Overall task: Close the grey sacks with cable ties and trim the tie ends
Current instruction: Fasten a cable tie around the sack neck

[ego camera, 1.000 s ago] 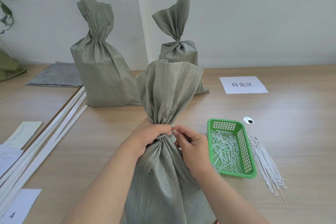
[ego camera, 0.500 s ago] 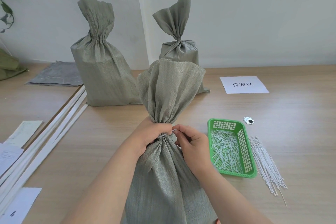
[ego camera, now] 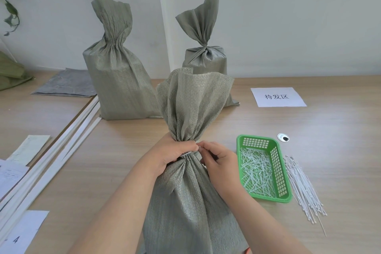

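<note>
Since a moment ago almost nothing has shifted: both hands have stayed at the neck of the near grey sack (ego camera: 191,198), with the fingers drawn slightly closer together. The left hand (ego camera: 171,153) wraps the gathered neck, its grip clamped on the fabric. The right hand (ego camera: 219,160) pinches a white cable tie (ego camera: 188,153) that circles the neck, grip closed on the tie's end. This sack stands upright at the near centre of the tabletop (ego camera: 329,121). Two more grey sacks stand farther back: the far left sack (ego camera: 117,80) and the far centre sack (ego camera: 203,55), partly hidden. To the right sits a green basket (ego camera: 285,196) holding trimmed tie ends, with loose cable ties (ego camera: 303,187) just beside it and a paper label (ego camera: 278,97) beyond.
</note>
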